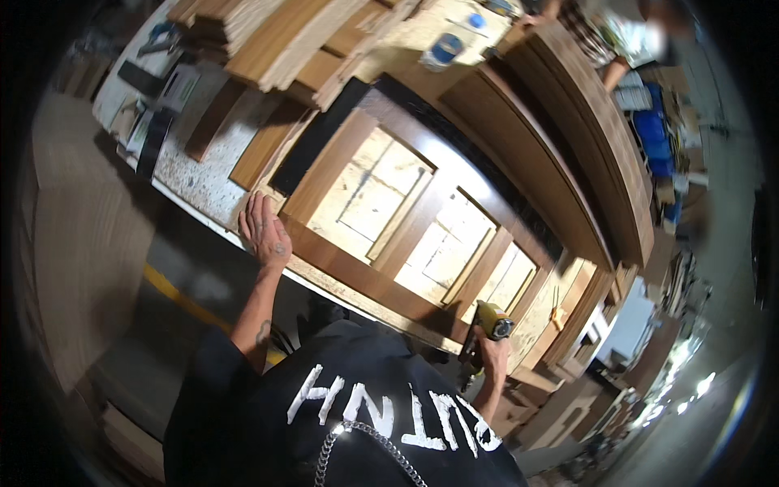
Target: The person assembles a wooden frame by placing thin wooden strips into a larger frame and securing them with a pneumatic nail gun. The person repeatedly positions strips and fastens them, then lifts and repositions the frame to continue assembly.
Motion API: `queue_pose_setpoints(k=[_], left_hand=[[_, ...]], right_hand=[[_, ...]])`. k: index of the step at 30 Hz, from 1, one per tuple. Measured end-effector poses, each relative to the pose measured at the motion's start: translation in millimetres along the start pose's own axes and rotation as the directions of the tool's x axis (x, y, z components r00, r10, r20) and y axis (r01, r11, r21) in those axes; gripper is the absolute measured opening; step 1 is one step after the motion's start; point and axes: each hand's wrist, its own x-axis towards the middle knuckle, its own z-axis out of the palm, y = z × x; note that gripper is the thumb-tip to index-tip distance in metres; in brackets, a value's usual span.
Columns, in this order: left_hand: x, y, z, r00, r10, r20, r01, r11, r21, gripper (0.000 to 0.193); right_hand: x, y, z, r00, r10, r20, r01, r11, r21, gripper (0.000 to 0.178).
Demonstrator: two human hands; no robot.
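Note:
A brown wooden frame (pixel 349 266) with three openings lies on the workbench in front of me. My left hand (pixel 266 235) rests flat at its near left corner, fingers stretched out and holding nothing. At the frame's near right edge, my right hand (pixel 492 352) is wrapped round the grip of a yellow and black nail gun (pixel 493 319). The tool's nose is hidden from me. Dark strips lie along the frame: a black one (pixel 319 138) at its left end and a long one (pixel 471 146) behind it.
Stacked wooden boards (pixel 284 40) stand at the far left. Long brown panels (pixel 560 138) lie beyond the frame, near a bottle with a blue label (pixel 442 52). Another person's arm (pixel 617 73) shows at the far right. The bench's white edge (pixel 199 213) runs nearest me.

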Motion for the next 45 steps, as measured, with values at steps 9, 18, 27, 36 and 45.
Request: queue_pose_setpoints(k=[9,18,27,36,45], left_hand=[[-44.6,44.2,22.1,0.987,-0.158,0.027,0.148,0.964,0.223,0.064],[-103.2,203.2,47.8,0.871,0.335,0.359,-0.284,0.940,-0.189,0.073],[-59.6,288.2,20.5,0.843,-0.030,0.537,-0.087,0.977,0.192,0.082],[-39.6,250.3,6.6,0.844,0.125,0.521,0.014,0.967,-0.254,0.074],[-80.4,273.7,-30.3,0.877,0.094,0.472,0.116,0.910,-0.399,0.063]], right_hand=[[7.9,222.1,-88.9,0.969,0.079,-0.235,-0.075,0.997,0.029,0.043],[106.1,292.2,-102.9,0.832,0.138,-0.537,-0.146,0.989,0.028,0.068],[107.3,223.9,1.2,0.881,-0.044,-0.471,0.058,0.998,0.014,0.072],[22.8,209.5,-63.9,0.683,-0.156,-0.713,0.220,0.976,-0.003,0.088],[-98.3,221.5,-97.0,0.575,-0.026,-0.818,0.184,0.978,0.098,0.079]])
